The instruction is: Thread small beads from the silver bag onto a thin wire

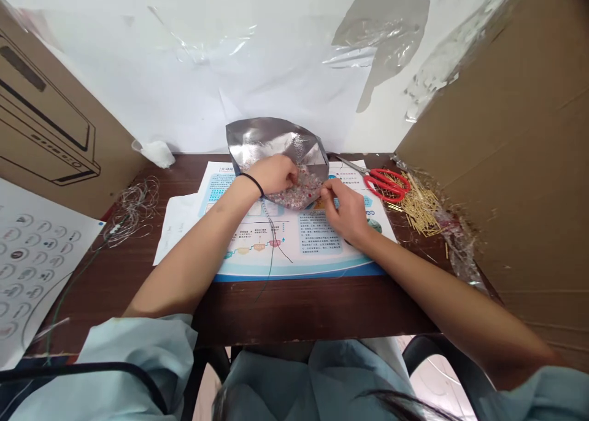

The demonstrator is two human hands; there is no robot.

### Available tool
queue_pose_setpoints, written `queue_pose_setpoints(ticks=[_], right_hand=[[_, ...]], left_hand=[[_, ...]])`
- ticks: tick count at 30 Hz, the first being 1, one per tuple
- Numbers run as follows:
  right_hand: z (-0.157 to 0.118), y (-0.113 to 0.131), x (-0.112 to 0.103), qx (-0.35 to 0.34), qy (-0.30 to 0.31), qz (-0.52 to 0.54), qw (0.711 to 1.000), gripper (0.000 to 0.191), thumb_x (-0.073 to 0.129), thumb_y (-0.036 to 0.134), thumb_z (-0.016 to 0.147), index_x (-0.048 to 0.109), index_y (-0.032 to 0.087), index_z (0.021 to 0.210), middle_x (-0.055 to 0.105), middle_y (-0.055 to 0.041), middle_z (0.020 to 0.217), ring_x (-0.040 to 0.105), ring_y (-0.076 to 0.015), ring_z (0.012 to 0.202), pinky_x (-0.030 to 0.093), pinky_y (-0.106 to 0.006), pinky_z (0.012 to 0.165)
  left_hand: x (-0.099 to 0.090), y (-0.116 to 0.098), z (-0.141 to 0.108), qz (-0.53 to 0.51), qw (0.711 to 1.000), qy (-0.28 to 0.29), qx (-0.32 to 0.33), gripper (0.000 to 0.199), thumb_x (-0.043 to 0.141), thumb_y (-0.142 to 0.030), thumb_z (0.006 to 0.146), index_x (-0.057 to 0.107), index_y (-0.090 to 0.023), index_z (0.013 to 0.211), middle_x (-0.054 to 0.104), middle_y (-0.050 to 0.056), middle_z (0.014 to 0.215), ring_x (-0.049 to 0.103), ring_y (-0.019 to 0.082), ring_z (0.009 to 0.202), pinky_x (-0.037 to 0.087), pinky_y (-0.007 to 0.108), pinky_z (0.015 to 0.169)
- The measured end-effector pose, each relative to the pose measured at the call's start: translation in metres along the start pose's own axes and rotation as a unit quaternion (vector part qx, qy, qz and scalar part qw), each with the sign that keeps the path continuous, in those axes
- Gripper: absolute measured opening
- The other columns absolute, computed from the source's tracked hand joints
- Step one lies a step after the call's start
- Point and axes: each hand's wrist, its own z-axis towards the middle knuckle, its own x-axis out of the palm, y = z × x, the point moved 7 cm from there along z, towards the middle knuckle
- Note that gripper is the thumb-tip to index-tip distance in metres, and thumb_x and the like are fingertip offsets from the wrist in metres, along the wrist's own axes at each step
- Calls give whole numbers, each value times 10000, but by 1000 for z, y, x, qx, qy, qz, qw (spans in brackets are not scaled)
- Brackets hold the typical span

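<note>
Beads lie in a foil pouch near the tabletop's far edge — seemingly being picked, needing a fine pinch next. Left hand and right hand curl, grips unclear.

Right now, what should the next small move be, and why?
Probably the left hand should pinch one of the small clear and red beads: it is curled over them in the open silver foil bag, while the right hand is at the bag's edge.

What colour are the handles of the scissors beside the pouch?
The scissors' handles are red, shown best in the head view.
</note>
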Motion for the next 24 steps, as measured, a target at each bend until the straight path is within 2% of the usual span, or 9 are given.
queue_pose_setpoints(ticks=[5, 13, 19, 24], right_hand=[[0, -2, 0, 16, 3, 23, 1000, 157, 417, 253, 939, 530, 214, 839, 666, -29, 731, 588, -154, 633, 412, -283, 594], [1, -6, -1, 49, -3, 56, 997, 190, 424, 311, 952, 520, 218, 817, 670, -18, 732, 587, -140, 614, 423, -285, 595], [1, -9, -1, 62, 0, 66, 996, 187, 423, 324, 955, 497, 226, 813, 659, -7, 708, 591, -142, 611, 429, -293, 599], [1, -9, -2, 59, -4, 70, 996, 170, 430, 297, 950, 502, 226, 814, 670, -8, 729, 602, -140, 631, 448, -299, 619]], left_hand=[[-9, 12, -6, 67, 996, 13, -62, 304, 542, -131, 771, 751, -217, 974, 712, 53, 1033, 636, 203, 917, 474, 304, 796], [-16, 5, -9, 82, 991, -12, -101, 323, 560, -110, 749, 756, -237, 972, 697, 57, 1021, 633, 231, 913, 494, 340, 773], [-15, 0, -8, 82, 992, -35, -90, 324, 557, -104, 741, 760, -230, 960, 695, 53, 1040, 614, 206, 906, 487, 310, 765], [-14, -10, -5, 61, 993, -91, -49, 319, 517, -97, 785, 740, -200, 990, 683, 65, 1071, 604, 193, 939, 477, 284, 755]])
